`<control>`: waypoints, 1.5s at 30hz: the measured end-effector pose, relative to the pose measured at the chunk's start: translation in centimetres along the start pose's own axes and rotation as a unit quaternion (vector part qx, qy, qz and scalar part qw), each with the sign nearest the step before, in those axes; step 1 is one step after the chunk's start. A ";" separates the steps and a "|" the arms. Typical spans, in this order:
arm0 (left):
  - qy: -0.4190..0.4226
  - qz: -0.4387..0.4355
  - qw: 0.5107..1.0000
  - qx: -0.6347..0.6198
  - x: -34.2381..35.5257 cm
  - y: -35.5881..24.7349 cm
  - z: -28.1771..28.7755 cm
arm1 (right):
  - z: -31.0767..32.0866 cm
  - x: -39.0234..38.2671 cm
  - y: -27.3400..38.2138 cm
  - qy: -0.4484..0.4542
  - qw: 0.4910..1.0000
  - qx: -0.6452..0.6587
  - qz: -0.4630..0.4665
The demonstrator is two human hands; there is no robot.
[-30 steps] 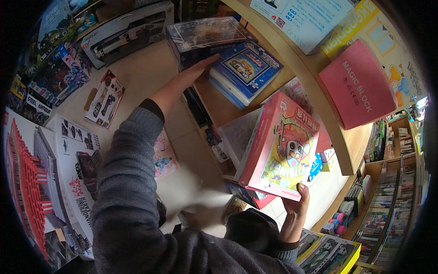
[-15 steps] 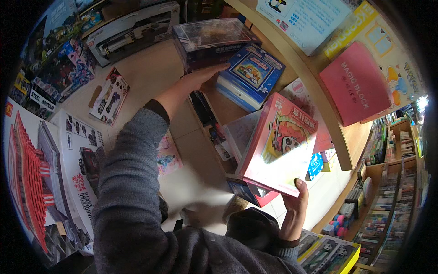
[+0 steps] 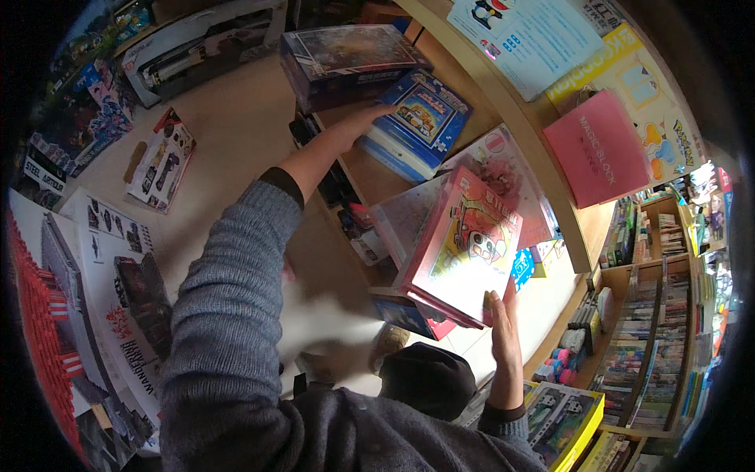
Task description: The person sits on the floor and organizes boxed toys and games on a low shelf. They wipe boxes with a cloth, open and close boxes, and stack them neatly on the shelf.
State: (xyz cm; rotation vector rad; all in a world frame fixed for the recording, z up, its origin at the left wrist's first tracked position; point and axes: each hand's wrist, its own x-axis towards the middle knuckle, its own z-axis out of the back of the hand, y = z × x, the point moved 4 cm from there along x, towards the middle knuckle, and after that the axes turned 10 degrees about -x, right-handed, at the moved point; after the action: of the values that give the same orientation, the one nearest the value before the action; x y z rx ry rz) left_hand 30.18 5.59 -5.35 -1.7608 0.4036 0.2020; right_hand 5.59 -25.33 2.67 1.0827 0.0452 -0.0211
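Note:
My left hand (image 3: 363, 127), fingers stretched out, lies against the left end of a blue box (image 3: 429, 112) with a cartoon picture on its lid. This box lies on a stack of blue-and-white boxes on a wooden shelf. My right hand (image 3: 506, 334) is held upright, fingers straight, touching the near right edge of a red-pink box (image 3: 472, 236) with a cartoon character on it. That box rests tilted on other pink boxes (image 3: 505, 169) at the shelf's near end. Bright light washes out its lower corner.
A large dark box (image 3: 354, 55) stands beyond the blue one. A raised wooden ledge (image 3: 543, 141) on the right carries a pink box (image 3: 602, 149) and printed sheets. Boxed toys (image 3: 161, 161) stand at left on the floor. Bookshelves (image 3: 645, 330) fill the right side; a yellow-edged box (image 3: 562, 421) is nearby.
The red-pink box has come down lower against the pink boxes. My right thumb has left its top face, and the hand is now straighter along its edge. My left hand stays by the blue box.

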 end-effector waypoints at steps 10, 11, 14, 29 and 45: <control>0.069 -0.054 0.993 -0.081 0.3 0.3 -0.1 | -6.3 25.0 4.2 0.251 0.920 -0.282 0.104; 0.046 -0.038 0.994 -0.095 0.6 0.8 -0.1 | -6.5 27.1 2.7 0.245 0.954 -0.169 -0.027; 0.023 0.000 0.993 -0.119 1.9 1.7 0.1 | -8.6 29.8 1.2 0.241 0.968 0.046 -0.053; -0.049 -0.136 0.982 -0.122 -2.0 3.0 2.9 | -11.8 30.7 -0.5 0.312 0.898 -0.037 -0.308; 0.022 -0.152 0.972 -0.179 1.6 3.7 0.5 | -11.8 30.9 -0.6 0.312 0.896 0.213 -0.232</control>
State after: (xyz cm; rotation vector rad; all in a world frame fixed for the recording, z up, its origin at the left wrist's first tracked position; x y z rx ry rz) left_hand 30.25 5.11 -9.40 -2.1589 0.1269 0.0149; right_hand 36.10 -15.05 -4.88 1.4593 0.9177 -0.1177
